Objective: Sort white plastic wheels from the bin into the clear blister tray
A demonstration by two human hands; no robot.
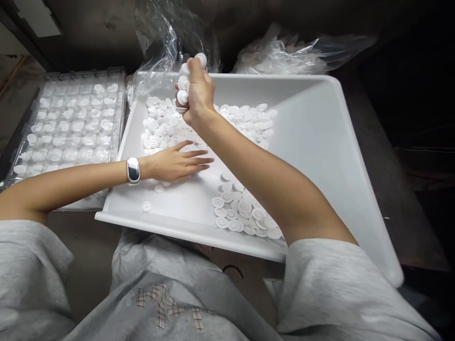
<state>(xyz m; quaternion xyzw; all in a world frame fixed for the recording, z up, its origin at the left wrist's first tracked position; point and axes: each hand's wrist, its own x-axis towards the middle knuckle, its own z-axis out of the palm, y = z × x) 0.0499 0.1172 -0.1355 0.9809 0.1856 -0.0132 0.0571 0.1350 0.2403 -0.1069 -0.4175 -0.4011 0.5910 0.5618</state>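
A large white plastic bin [320, 142] rests tilted on my lap and holds many small white round discs [245, 118]. My right hand [199, 92] is raised over the far part of the bin, with its white-capped fingertips closed on a stack of white discs [184, 83]. My left hand [177, 162], with a white band on the wrist, lies flat with fingers stretched out on the bin floor, touching loose discs. A second cluster of discs [241, 213] lies near the bin's front edge.
A clear blister tray [71, 123] with rows of white discs in its pockets sits left of the bin. Clear plastic bags [284, 52] with more white parts lie behind the bin. The surroundings on the right are dark.
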